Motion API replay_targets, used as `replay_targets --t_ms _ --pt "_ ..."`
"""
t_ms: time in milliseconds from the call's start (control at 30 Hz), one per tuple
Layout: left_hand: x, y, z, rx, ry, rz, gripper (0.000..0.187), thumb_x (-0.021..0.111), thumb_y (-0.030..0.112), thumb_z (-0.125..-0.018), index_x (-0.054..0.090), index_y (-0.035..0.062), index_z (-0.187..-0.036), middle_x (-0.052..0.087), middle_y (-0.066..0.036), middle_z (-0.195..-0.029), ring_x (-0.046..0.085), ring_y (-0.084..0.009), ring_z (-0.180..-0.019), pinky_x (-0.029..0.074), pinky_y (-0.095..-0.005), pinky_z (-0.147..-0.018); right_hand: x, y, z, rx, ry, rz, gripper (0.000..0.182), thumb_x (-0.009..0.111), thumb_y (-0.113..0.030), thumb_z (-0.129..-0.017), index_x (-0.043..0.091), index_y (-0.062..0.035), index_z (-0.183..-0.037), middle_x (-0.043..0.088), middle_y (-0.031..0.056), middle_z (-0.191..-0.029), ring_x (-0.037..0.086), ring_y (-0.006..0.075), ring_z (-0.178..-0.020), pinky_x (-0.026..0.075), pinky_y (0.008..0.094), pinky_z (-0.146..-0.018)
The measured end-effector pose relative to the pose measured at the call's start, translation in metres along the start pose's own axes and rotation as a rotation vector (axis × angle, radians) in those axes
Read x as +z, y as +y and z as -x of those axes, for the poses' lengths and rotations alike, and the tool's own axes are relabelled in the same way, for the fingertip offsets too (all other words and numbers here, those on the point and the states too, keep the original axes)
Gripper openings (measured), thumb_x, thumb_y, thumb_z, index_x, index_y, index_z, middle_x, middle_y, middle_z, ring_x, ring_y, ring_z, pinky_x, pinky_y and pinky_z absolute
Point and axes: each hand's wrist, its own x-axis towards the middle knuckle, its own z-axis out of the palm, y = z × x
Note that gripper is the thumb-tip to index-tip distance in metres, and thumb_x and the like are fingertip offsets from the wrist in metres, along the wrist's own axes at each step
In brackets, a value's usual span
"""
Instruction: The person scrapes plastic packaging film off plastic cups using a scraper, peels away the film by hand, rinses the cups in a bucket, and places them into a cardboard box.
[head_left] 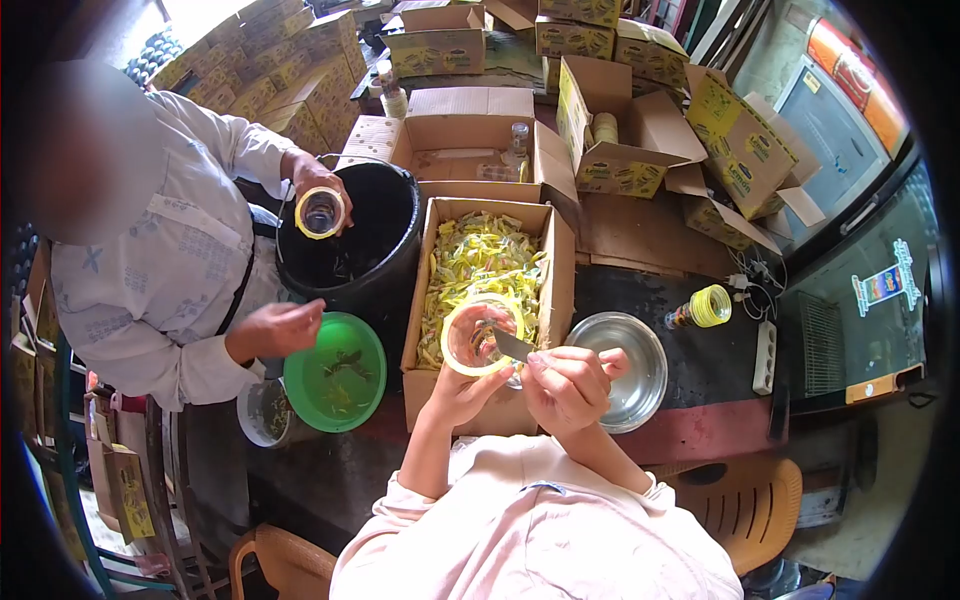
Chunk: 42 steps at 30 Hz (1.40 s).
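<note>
Scraping at a jar (478, 338) with a knife (512, 346) is the work in front of me, over the black table (700, 375). The black bin (365, 250) stands far left, and the box (555, 275) next to it is heaped with yellow labels (480, 270), so by my judgement many jars are already stripped. Far boxes look partly unpacked, which suggests more remain. The steel bowl (640, 365) sits near right, holding what looks like water; the green bowl (335, 372) sits near left with a few scraps in it. A capped bottle (700, 308) lies right of the steel bowl. My left hand (462, 392) is clamped around the jar from below, its yellow rim tilted toward me above the box's near edge. My right hand (568, 385) is closed on the knife, blade at the jar's mouth. On the left, another person's hand (315, 180) holds a second jar (320, 212) over the bin.
</note>
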Motion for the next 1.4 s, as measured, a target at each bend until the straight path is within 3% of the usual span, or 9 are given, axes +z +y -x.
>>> replay_targets --t_ms 433,1033,1133,1400 --pt "-0.016 -0.012 0.001 0.154 -0.059 -0.381 0.072 0.072 -0.001 -0.071 0.03 0.0044 -0.129 0.042 -0.011 -0.121 0.047 -0.0208 -0.113 0.041 -0.0338 -0.094 0.005 0.012 -0.001 0.043 -0.057 0.004 0.018 0.073 -0.006 -0.067 0.061 -0.0171 -0.074 0.061 -0.0071 -0.07 0.061 0.0093 -0.067 0.026 0.0316 -0.077" --pt "-0.01 -0.009 0.005 0.139 -0.062 -0.399 0.074 0.077 0.004 -0.066 0.036 0.0018 -0.127 0.046 -0.011 -0.12 0.048 -0.023 -0.111 0.04 -0.0338 -0.094 0.0 0.014 0.002 0.09 -0.045 -0.081 0.02 0.072 -0.003 -0.069 0.059 -0.0147 -0.079 0.063 -0.0038 -0.074 0.062 0.012 -0.069 0.028 0.0318 -0.078" --pt "-0.012 -0.008 0.004 0.198 -0.099 -0.548 0.071 0.078 0.005 -0.066 0.038 0.0014 -0.125 0.047 -0.011 -0.119 0.048 -0.0231 -0.111 0.04 -0.0333 -0.094 -0.002 0.015 0.005 0.106 -0.045 -0.106 0.02 0.071 -0.003 -0.069 0.059 -0.0148 -0.078 0.063 -0.0036 -0.074 0.062 0.0121 -0.069 0.028 0.0319 -0.079" --pt "-0.01 -0.01 0.005 0.172 -0.067 -0.369 0.07 0.077 0.005 -0.067 0.038 0.0013 -0.126 0.048 -0.012 -0.12 0.049 -0.0243 -0.111 0.038 -0.0346 -0.096 -0.002 0.019 0.003 0.095 -0.07 -0.093 0.018 0.072 -0.004 -0.069 0.06 -0.0153 -0.077 0.063 -0.0032 -0.073 0.062 0.012 -0.069 0.028 0.0316 -0.079"
